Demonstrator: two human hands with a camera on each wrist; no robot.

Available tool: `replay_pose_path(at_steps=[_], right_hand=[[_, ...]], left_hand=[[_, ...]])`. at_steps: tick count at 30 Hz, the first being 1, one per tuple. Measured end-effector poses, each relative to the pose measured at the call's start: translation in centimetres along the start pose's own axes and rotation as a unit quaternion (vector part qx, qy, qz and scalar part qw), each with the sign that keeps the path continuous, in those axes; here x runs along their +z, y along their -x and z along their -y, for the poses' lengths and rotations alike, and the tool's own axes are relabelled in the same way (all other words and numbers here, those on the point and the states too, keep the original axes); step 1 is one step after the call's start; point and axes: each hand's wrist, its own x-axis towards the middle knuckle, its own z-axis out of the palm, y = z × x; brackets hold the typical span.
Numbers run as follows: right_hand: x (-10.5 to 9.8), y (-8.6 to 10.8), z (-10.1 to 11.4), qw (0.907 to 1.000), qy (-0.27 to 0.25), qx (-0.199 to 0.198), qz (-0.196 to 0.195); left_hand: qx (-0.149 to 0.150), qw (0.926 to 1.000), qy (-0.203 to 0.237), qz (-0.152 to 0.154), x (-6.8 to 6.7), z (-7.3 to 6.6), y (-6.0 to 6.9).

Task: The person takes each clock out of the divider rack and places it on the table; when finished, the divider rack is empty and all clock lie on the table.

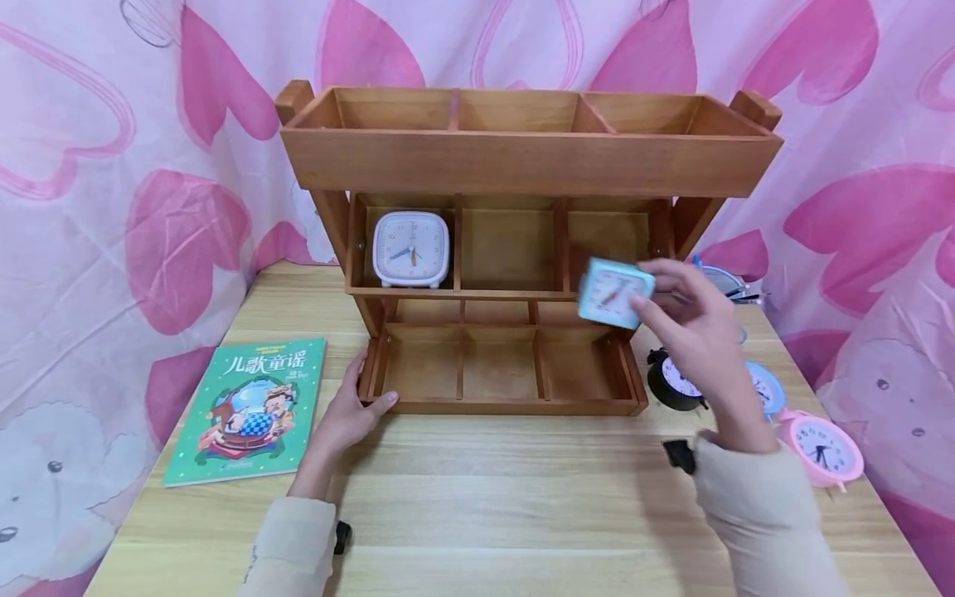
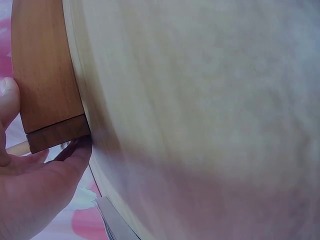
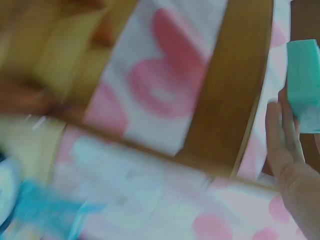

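A small square mint-green clock point(image 1: 613, 293) is pinched between thumb and fingers of my right hand point(image 1: 697, 332), in the air before the right end of the wooden shelf rack point(image 1: 522, 162). In the right wrist view the green clock point(image 3: 303, 82) shows its side. My left hand point(image 1: 354, 414) grips the lower left corner of the rack, thumb on the front; the left wrist view shows fingers point(image 2: 65, 170) curled behind that wooden corner point(image 2: 55, 132). In the middle tier's left compartment stands a white square alarm clock point(image 1: 411, 249).
Right of the rack stand a black alarm clock point(image 1: 675, 381), a blue clock point(image 1: 767, 388) partly behind my wrist, and a pink alarm clock point(image 1: 821, 449). Behind them is a blue-rimmed holder point(image 1: 716, 282) with pens. A green book point(image 1: 249, 410) lies at the left. A patterned curtain point(image 1: 477, 41) hangs behind.
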Motion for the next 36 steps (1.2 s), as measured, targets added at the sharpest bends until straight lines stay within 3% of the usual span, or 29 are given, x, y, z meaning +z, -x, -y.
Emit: replay_pose_path(at_steps=[4,7,10,12,16,20,28,36], right_hand=[[-4.0,3.5,-3.0,0.9962,0.056,0.064,0.020],[-6.4,6.2,-5.5,0.9828,0.133,0.119,0.048],[-8.1,8.7,-7.7,0.9666,0.177,0.164,0.086],[-8.7,10.1,-9.0,0.9557,0.194,0.189,0.115],[-9.4,12.1,-11.4,0.9449,0.157,0.235,0.166],[-9.7,12.7,-13.0,0.9356,0.118,0.272,0.192],[-9.8,12.3,-13.6,0.9150,0.188,0.268,0.236],[-9.8,11.9,-13.9,0.9050,0.223,0.256,0.256]], left_hand=[[-0.005,1.0000,-0.005,0.004,0.0,0.0,-0.1],[-0.008,0.9999,-0.011,0.007,0.0,0.0,-0.1],[-0.010,0.9998,-0.012,0.009,-0.1,-0.1,0.0],[-0.011,0.9998,-0.011,0.011,-0.1,-0.2,0.0],[-0.010,0.9999,-0.009,0.011,-0.1,-0.1,0.0],[-0.009,0.9999,-0.010,0.010,-0.1,-0.2,-0.1],[-0.011,0.9998,-0.015,0.011,0.0,-0.2,0.0],[-0.009,0.9999,-0.009,0.008,0.0,-0.3,0.1]])
